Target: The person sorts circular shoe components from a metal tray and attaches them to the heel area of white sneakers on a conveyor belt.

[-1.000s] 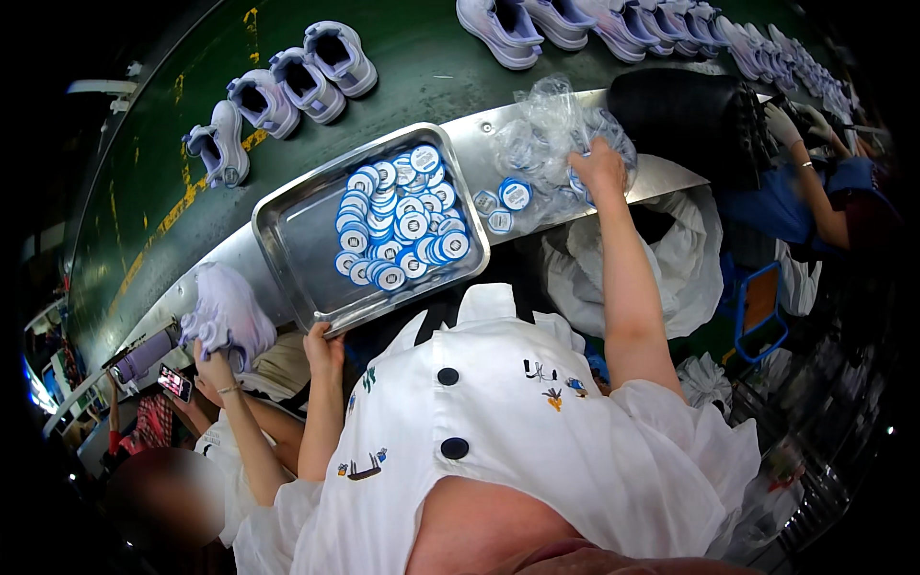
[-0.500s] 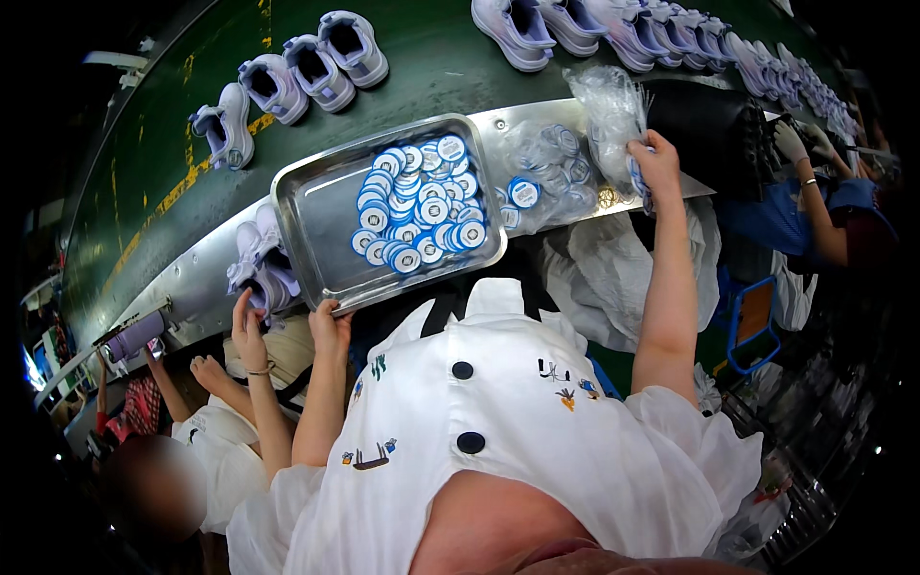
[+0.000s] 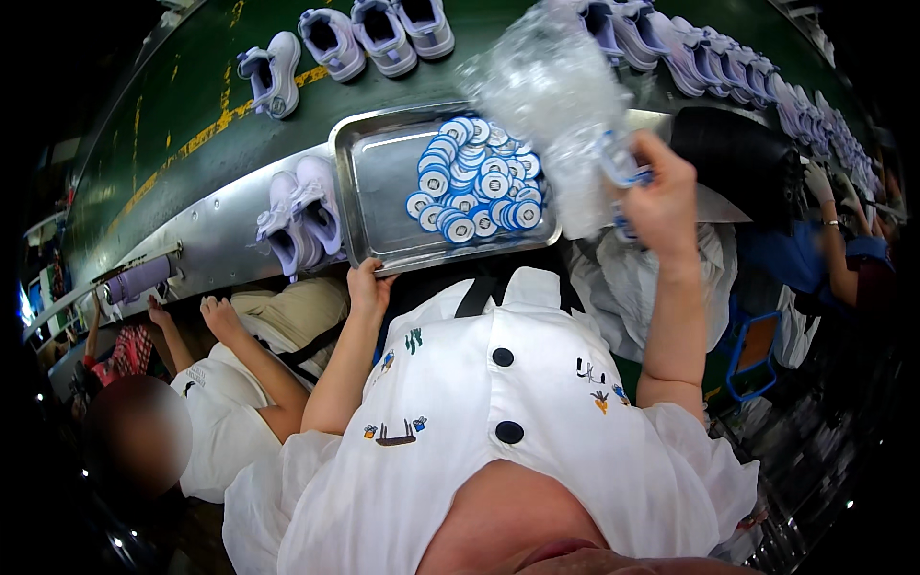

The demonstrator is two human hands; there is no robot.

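My left hand point(image 3: 369, 290) grips the near left corner of a shallow metal tray point(image 3: 383, 177). Round white discs with blue rims point(image 3: 476, 187) lie heaped in the tray's right half. Crumpled clear plastic bags point(image 3: 551, 91) hang from my closed right hand point(image 3: 659, 196), over the tray's right end. A blue-edged piece shows among the plastic at my fingers, too blurred to make out. The bags hide part of the tray's right rim and the metal ledge behind them.
A pair of pale lilac sneakers point(image 3: 300, 216) stands left of the tray. More sneakers point(image 3: 383, 38) line the green belt point(image 3: 192, 91) beyond. A co-worker point(image 3: 225, 412) sits at my left; another person's gloved hand point(image 3: 817, 182) shows far right. A black bag-like thing point(image 3: 733, 158) lies beyond my right hand.
My right hand has lifted the plastic bags leftward, toward the tray. My left hand stays on the tray's corner. The co-worker's hand has left the sneakers beside the tray. The whole view has shifted.
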